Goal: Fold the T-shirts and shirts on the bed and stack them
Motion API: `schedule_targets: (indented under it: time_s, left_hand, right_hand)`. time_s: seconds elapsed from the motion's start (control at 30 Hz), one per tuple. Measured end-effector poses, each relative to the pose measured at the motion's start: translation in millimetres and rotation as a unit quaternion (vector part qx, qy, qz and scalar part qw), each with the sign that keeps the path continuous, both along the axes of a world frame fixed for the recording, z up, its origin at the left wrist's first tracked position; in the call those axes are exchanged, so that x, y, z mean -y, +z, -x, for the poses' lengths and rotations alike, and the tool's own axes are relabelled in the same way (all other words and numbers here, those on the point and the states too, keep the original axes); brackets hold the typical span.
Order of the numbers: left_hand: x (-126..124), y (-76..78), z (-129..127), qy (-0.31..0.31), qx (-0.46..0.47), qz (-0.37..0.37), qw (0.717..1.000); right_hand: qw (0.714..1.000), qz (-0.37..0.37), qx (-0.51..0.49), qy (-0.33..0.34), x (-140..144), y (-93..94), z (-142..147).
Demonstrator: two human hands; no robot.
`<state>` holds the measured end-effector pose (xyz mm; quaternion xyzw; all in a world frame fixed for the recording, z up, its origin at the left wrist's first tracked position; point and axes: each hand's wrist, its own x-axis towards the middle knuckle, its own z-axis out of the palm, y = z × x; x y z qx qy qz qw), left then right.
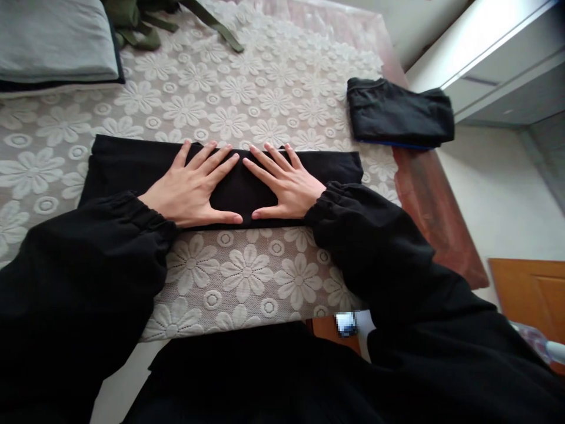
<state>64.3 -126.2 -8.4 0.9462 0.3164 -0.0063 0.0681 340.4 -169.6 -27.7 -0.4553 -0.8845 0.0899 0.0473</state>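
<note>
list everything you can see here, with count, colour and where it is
black garment: 1, black, folded into a long band across the middle of the table, under both hands
folded clothing: 1 pile, black with a blue edge, far right of the table
lace tablecloth: 1, cream with a flower pattern, over the table
table: 1, reddish brown, bare at its right edge
cushion: 1, grey, far left corner
green straps: olive, far edge, partly out of view
cabinet: 1, white, upper right
left hand: 1, flat on the garment, fingers spread
right hand: 1, flat on the garment, fingers spread
sleeves: 2, black
</note>
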Motion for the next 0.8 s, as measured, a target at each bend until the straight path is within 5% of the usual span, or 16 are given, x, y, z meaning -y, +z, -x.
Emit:
schedule_targets:
  time_s: [0.8]
  left_hand:
    - [0.3, 3.7, -1.5, 0.028, 0.018, 0.085, 0.996]
  right_hand:
    - [1.000, -0.001, -0.025, 0.016, -0.9, 0.6, 0.2]
